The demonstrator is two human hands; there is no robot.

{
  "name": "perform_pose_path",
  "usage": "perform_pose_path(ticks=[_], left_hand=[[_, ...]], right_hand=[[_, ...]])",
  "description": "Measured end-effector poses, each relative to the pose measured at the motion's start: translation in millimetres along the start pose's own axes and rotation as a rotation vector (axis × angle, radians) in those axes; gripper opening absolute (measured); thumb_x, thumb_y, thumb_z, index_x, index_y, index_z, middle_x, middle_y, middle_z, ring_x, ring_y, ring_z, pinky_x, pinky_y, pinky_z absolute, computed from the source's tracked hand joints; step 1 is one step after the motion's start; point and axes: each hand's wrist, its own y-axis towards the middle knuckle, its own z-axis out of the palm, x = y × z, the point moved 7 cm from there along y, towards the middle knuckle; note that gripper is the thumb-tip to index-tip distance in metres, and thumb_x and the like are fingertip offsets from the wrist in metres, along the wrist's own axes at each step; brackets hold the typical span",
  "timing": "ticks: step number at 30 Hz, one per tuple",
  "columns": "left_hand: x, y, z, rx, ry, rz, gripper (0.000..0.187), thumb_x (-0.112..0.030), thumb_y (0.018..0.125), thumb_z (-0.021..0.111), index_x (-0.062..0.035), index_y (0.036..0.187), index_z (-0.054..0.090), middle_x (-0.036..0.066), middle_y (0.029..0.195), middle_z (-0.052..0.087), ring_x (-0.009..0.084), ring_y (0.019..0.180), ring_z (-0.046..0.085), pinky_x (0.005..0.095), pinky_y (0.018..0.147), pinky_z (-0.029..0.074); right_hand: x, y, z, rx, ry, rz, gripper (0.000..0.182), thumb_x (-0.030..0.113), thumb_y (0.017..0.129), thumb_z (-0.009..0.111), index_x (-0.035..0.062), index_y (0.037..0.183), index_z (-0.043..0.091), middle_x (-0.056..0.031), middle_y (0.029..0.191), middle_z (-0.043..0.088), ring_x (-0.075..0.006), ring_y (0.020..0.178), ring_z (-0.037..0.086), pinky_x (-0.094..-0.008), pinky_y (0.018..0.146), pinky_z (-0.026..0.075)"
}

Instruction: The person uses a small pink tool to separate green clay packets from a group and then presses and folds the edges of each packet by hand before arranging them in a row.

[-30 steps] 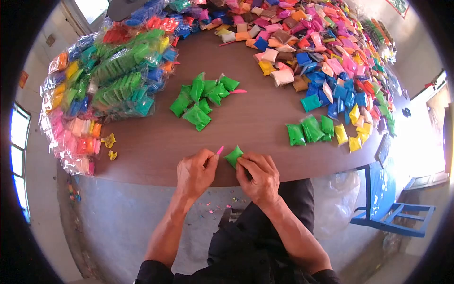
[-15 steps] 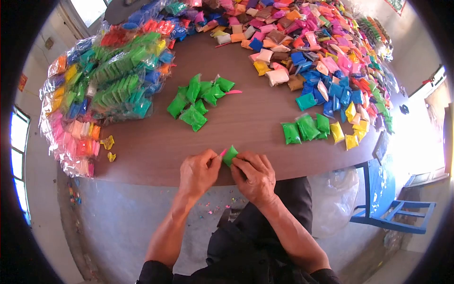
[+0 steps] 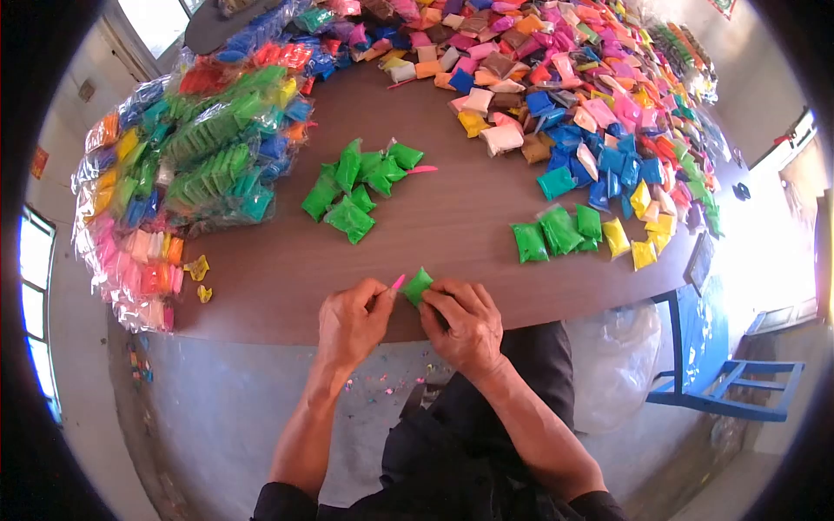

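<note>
Over the front edge of the table, my right hand (image 3: 465, 321) pinches a small green packet (image 3: 418, 285) between thumb and fingers. My left hand (image 3: 354, 319) is closed on a thin pink stick (image 3: 399, 282), whose tip pokes out by the thumb just left of the packet; the rest is hidden in the fingers. Farther out lies a loose cluster of green packets (image 3: 350, 219), with another pink stick (image 3: 422, 168) beside it. To the right, several more green packets (image 3: 560, 230) sit together next to yellow packets (image 3: 616, 238).
Bundled packets in clear bags (image 3: 208, 139) are stacked along the left side. A large heap of mixed-colour packets (image 3: 599, 113) spreads across the back and right. Yellow scraps (image 3: 198, 267) lie at front left. A blue chair (image 3: 721, 373) stands right of the table.
My left hand with the pink stick has drawn slightly left, widening the gap to the green packet. My right hand keeps its hold on the packet.
</note>
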Motion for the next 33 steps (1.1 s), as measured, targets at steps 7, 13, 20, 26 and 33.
perform_pose_path(ticks=[7,13,20,26,33], left_hand=[[-5,14,10,-0.016,0.161,0.105,0.016,-0.018,0.1,0.079,-0.0029,0.096,0.077,0.017,0.079,0.074,0.0304,0.066,0.073,0.0415,0.061,0.055],[-30,13,10,0.076,0.102,0.241,0.013,-0.016,0.099,0.079,-0.0049,0.093,0.076,0.016,0.079,0.074,0.0345,0.068,0.073,0.0434,0.061,0.054],[-28,15,3,0.03,0.143,0.3,0.012,-0.015,0.098,0.08,-0.0054,0.095,0.075,0.016,0.082,0.074,0.038,0.072,0.074,0.0468,0.063,0.055],[-28,10,6,-0.042,0.195,0.329,0.018,-0.02,0.102,0.076,-0.0087,0.09,0.07,0.013,0.081,0.072,0.0385,0.076,0.073,0.0508,0.062,0.054],[-35,12,15,0.02,0.249,0.36,0.019,-0.021,0.103,0.075,-0.0091,0.09,0.069,0.012,0.081,0.072,0.0386,0.076,0.073,0.051,0.063,0.054]], right_hand=[[1,1,1,0.033,-0.007,-0.015,0.023,0.008,0.082,0.086,0.0094,0.104,0.078,-0.0061,0.11,0.075,-0.029,0.095,0.071,-0.0405,0.085,0.059],[1,0,1,0.011,-0.012,-0.018,0.023,0.008,0.083,0.086,0.0091,0.104,0.078,-0.0064,0.11,0.074,-0.0295,0.093,0.07,-0.0414,0.084,0.059],[0,-2,2,0.021,-0.006,-0.013,0.025,0.007,0.083,0.086,0.0092,0.106,0.078,-0.0071,0.112,0.075,-0.0297,0.095,0.071,-0.0415,0.085,0.059],[-1,-3,-1,0.001,-0.015,-0.005,0.025,0.006,0.082,0.087,0.0092,0.106,0.078,-0.0073,0.112,0.076,-0.0305,0.096,0.073,-0.041,0.085,0.06],[-2,-4,0,-0.005,-0.006,-0.002,0.027,0.004,0.08,0.087,0.0083,0.105,0.079,-0.0077,0.112,0.076,-0.0319,0.095,0.073,-0.0423,0.083,0.06]])
